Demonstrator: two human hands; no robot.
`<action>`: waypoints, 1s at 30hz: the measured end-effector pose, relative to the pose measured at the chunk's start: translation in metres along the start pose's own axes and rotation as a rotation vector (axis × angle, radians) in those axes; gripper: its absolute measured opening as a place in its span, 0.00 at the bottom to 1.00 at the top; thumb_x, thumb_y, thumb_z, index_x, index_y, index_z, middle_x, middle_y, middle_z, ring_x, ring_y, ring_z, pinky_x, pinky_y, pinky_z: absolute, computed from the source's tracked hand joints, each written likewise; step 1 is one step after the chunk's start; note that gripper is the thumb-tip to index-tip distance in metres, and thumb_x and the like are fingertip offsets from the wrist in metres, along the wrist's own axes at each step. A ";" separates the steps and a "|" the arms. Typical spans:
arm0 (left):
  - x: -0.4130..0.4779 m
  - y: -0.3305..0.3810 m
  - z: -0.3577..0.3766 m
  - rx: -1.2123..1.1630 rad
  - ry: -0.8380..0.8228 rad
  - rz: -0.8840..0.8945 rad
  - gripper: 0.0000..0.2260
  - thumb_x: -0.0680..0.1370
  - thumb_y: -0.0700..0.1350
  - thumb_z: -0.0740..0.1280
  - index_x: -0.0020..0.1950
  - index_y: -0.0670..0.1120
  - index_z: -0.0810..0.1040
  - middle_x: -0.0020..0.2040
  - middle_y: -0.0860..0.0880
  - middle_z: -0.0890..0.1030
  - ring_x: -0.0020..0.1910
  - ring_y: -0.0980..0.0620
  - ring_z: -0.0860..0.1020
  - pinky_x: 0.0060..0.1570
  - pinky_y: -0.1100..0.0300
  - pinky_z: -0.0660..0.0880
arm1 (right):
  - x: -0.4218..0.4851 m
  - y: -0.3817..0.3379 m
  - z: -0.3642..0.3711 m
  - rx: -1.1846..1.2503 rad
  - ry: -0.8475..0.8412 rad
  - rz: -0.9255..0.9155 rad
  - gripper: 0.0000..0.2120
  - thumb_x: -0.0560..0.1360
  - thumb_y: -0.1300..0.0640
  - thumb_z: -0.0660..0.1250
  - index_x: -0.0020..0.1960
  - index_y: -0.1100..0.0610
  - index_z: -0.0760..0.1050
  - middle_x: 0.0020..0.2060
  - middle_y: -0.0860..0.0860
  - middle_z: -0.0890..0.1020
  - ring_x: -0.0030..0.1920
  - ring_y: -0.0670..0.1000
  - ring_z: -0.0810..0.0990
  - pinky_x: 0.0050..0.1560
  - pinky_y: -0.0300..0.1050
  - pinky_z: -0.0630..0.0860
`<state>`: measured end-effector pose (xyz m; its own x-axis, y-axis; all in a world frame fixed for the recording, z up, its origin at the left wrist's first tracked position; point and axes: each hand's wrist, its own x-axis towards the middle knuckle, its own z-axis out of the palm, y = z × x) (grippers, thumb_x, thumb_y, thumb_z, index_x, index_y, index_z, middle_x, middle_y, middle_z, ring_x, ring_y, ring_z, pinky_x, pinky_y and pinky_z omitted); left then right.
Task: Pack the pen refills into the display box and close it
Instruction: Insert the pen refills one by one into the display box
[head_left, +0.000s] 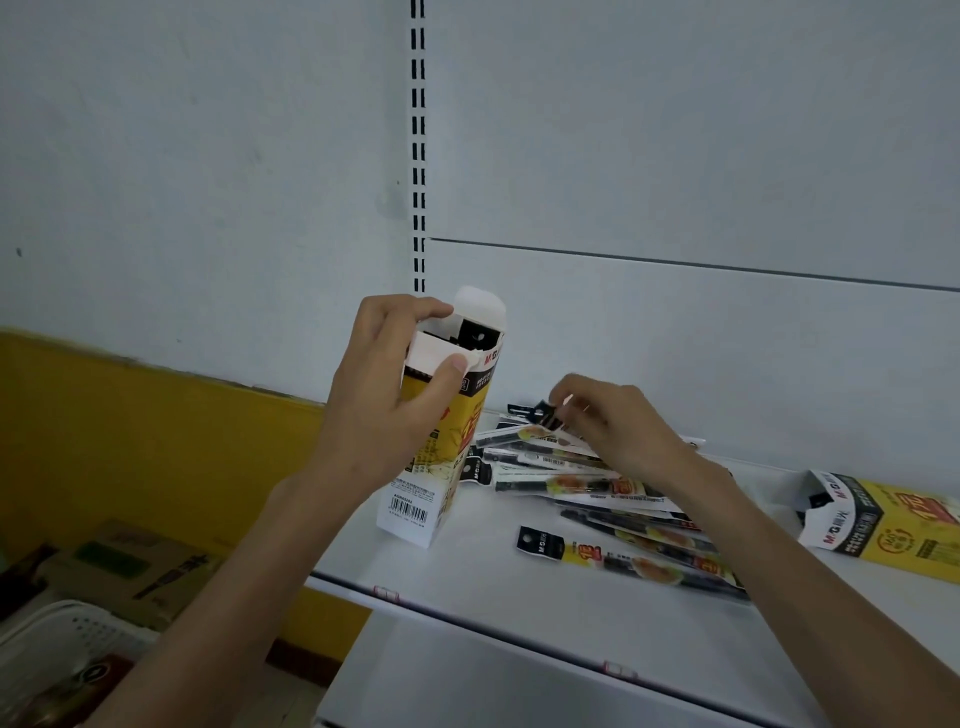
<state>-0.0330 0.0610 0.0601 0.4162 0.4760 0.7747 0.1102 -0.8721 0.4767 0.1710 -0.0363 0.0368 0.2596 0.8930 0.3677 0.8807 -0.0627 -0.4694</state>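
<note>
A tall yellow and white display box stands upright on the white shelf, its top flaps open and black refill-pack headers showing inside. My left hand grips the box near its top, thumb on the front flap and fingers at the rim. To its right lies a loose pile of pen refill packs, long clear sleeves with black headers. My right hand rests over the pile and pinches the black header of one refill pack.
A second yellow display box lies on its side at the shelf's right end, open toward the pile. Below left of the shelf sit cardboard boxes and a white basket. A slotted upright runs up the back wall.
</note>
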 end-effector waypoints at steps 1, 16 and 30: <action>0.000 0.000 0.000 0.005 0.004 0.001 0.13 0.72 0.51 0.59 0.56 0.58 0.66 0.54 0.57 0.65 0.50 0.74 0.66 0.40 0.81 0.65 | 0.001 -0.001 0.001 -0.041 0.068 -0.022 0.07 0.80 0.59 0.59 0.53 0.55 0.75 0.37 0.53 0.81 0.34 0.53 0.78 0.35 0.42 0.70; -0.001 -0.002 0.004 0.001 0.034 0.005 0.14 0.73 0.49 0.60 0.58 0.50 0.71 0.55 0.55 0.66 0.51 0.71 0.67 0.43 0.81 0.63 | -0.019 -0.018 0.003 -0.169 -0.435 0.231 0.18 0.64 0.41 0.74 0.42 0.56 0.80 0.28 0.45 0.73 0.30 0.45 0.71 0.31 0.39 0.65; -0.001 0.002 0.003 0.002 0.018 -0.005 0.13 0.73 0.49 0.59 0.57 0.50 0.71 0.55 0.55 0.66 0.51 0.69 0.68 0.44 0.82 0.63 | -0.014 -0.047 -0.033 0.181 -0.254 0.175 0.06 0.76 0.55 0.64 0.42 0.57 0.75 0.29 0.50 0.83 0.28 0.55 0.75 0.32 0.45 0.75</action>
<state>-0.0307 0.0584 0.0592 0.3996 0.4827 0.7793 0.1147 -0.8698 0.4799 0.1390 -0.0601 0.0799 0.2733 0.9594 0.0691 0.7415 -0.1644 -0.6505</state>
